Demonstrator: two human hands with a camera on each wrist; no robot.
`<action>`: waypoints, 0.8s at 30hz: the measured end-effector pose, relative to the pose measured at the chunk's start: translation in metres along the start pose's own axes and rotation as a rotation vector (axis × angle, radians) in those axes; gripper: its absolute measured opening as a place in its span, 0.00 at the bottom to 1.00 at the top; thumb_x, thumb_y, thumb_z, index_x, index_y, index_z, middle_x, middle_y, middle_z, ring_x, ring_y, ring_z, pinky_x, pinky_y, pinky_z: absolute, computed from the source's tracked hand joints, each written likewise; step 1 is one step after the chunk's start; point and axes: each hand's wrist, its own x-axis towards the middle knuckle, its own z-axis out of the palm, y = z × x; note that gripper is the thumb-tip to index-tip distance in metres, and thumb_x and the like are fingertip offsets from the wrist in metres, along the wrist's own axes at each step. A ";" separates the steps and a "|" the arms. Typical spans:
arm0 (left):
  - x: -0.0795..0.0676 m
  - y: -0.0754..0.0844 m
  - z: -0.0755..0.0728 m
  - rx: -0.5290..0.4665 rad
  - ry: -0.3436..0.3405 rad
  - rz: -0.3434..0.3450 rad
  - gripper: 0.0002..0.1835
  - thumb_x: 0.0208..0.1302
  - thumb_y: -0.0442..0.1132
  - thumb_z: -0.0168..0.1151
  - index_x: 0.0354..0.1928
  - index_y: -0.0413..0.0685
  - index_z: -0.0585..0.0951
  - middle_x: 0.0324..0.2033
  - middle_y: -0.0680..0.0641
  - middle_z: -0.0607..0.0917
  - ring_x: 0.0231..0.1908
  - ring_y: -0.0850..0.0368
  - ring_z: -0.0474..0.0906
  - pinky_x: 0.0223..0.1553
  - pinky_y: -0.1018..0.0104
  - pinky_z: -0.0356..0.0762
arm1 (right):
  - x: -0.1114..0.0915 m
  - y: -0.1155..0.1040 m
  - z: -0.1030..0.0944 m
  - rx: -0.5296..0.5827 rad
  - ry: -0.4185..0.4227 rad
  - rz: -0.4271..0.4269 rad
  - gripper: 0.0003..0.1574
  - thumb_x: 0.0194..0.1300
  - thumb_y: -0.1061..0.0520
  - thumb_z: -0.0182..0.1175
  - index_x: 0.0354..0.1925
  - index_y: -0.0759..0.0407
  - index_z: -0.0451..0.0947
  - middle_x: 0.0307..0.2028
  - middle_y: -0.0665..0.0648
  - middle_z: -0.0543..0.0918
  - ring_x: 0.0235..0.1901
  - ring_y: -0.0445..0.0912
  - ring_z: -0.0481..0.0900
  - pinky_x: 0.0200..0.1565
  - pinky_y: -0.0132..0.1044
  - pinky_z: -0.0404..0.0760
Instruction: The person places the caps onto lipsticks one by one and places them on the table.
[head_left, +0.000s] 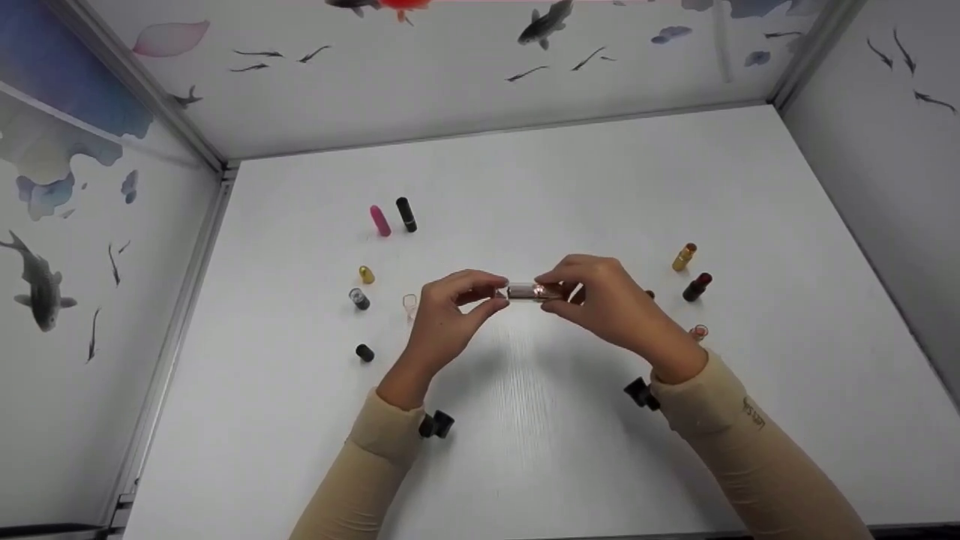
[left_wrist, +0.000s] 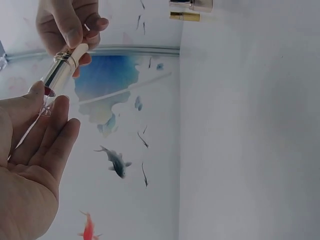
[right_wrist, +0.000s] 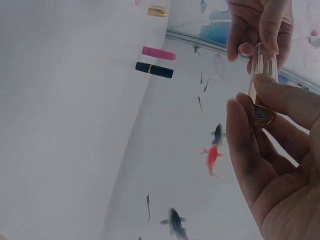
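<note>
Head view: lipstick (head_left: 523, 292), best held straight, is pinched by left hand (head_left: 445, 315) at nine o'clock, right hand (head_left: 609, 304) at three.

On white rectangular table (head_left: 525, 180), pink round-tipped tube (head_left: 380, 221) is standing at left rear, slim black tube (head_left: 406, 214) just right of it. Nearer person, small gold cap (head_left: 366, 274), clear-and-grey cylinder (head_left: 359, 299) and short black cylinder (head_left: 364, 352) are forming rough column. At right, gold tube (head_left: 684, 257) is standing behind red-tipped black lipstick (head_left: 697, 287). Between these groups, above table, left hand (head_left: 446, 315) and right hand (head_left: 611, 300) are holding silver clear-capped tube (head_left: 523, 292). White fish-patterned panels (head_left: 450, 90) are rising behind, left and right.
</note>
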 end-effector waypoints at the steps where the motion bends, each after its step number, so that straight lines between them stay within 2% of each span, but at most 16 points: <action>1: -0.001 0.000 0.000 -0.002 0.003 -0.004 0.13 0.66 0.34 0.76 0.52 0.44 0.90 0.46 0.49 0.91 0.48 0.54 0.88 0.54 0.59 0.87 | -0.001 0.000 0.001 0.005 0.007 -0.001 0.20 0.62 0.68 0.77 0.53 0.59 0.90 0.42 0.49 0.89 0.39 0.42 0.86 0.40 0.37 0.88; 11: -0.003 0.006 0.002 -0.007 0.034 -0.012 0.13 0.65 0.35 0.77 0.52 0.46 0.91 0.46 0.52 0.92 0.46 0.56 0.88 0.53 0.61 0.87 | -0.006 -0.003 0.002 0.026 0.063 -0.011 0.20 0.62 0.66 0.78 0.53 0.57 0.91 0.41 0.47 0.89 0.38 0.41 0.84 0.41 0.37 0.88; 18: -0.009 0.009 0.002 0.003 0.037 -0.048 0.14 0.64 0.34 0.78 0.51 0.46 0.91 0.45 0.52 0.92 0.46 0.57 0.89 0.53 0.62 0.87 | -0.010 -0.006 0.007 0.033 0.063 -0.004 0.21 0.62 0.65 0.78 0.54 0.59 0.91 0.41 0.47 0.88 0.39 0.41 0.85 0.43 0.36 0.88; 24: -0.013 0.013 0.004 0.024 0.050 -0.030 0.13 0.61 0.31 0.79 0.49 0.44 0.92 0.44 0.52 0.93 0.44 0.59 0.89 0.52 0.63 0.88 | -0.015 -0.009 0.012 0.024 0.072 -0.002 0.21 0.61 0.65 0.78 0.53 0.60 0.90 0.41 0.49 0.88 0.38 0.41 0.85 0.43 0.35 0.88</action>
